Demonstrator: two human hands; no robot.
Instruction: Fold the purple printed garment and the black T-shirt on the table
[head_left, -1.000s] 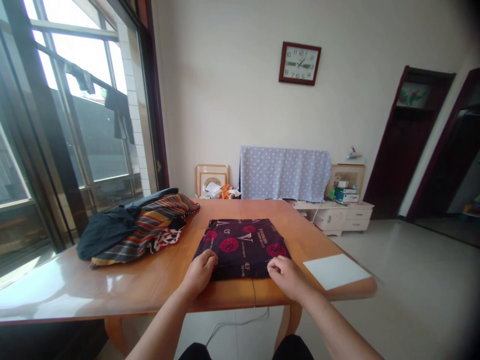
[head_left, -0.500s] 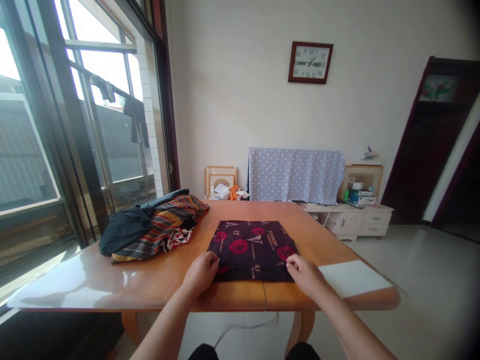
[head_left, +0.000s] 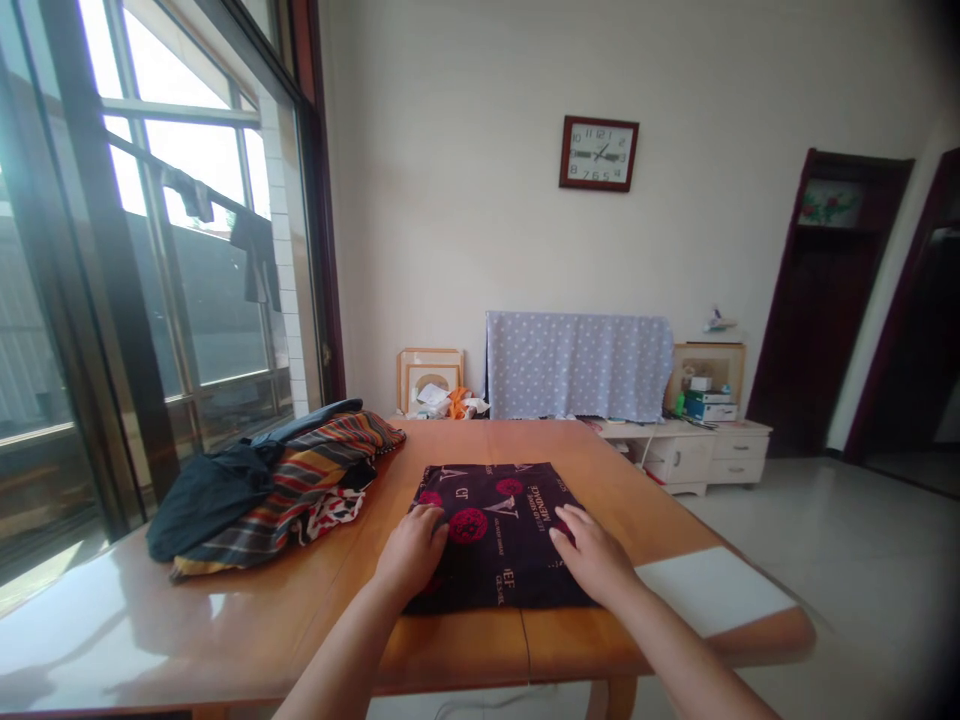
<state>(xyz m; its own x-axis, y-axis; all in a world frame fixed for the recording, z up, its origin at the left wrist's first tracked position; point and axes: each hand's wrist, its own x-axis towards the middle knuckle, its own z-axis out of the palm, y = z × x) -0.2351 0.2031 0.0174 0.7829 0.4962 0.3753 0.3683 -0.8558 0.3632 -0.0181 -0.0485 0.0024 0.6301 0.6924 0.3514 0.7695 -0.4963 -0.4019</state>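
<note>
A dark purple folded cloth, printed with pale lettering and pink round motifs, lies flat on the wooden table. My left hand rests on its left side, fingers laid over the fabric and thumb apart. On the right side, my right hand lies with its fingers stretched forward and the thumb separate. Both hands touch the cloth without gripping it. Whether the cloth is a garment I cannot tell.
To the left is a heap of clothes, striped, black and red-and-white. A pale sheet lies at the table's right corner. Behind the table, a spotted blue cloth covers something on a low white cabinet. A window stands left.
Both hands have let go of the cloth's near corners and moved forward onto its sides, fingers loosening and spreading. The camera view has tilted up and turned slightly right.
</note>
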